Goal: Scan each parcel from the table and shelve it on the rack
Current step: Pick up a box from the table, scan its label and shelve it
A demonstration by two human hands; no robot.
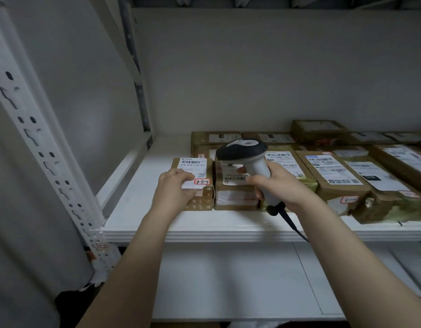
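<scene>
The shelf (138, 209) is white, and the rack upright (39, 147) at nine o'clock is white too, punched with rows of dark holes and slots. The small parcel (201, 200) is brown cardboard, its front face printed with little pale icons. Its label (192, 164) is white with a black barcode and digits, and a red-edged white sticker (201, 181) carries black handwriting. The scanner (242, 150) has a black head with a pale grey top, a light grey handle and a black cable (275, 209). The parcels (334, 176) toward three o'clock are brown with white, black-printed labels; one shows greenish tape.
</scene>
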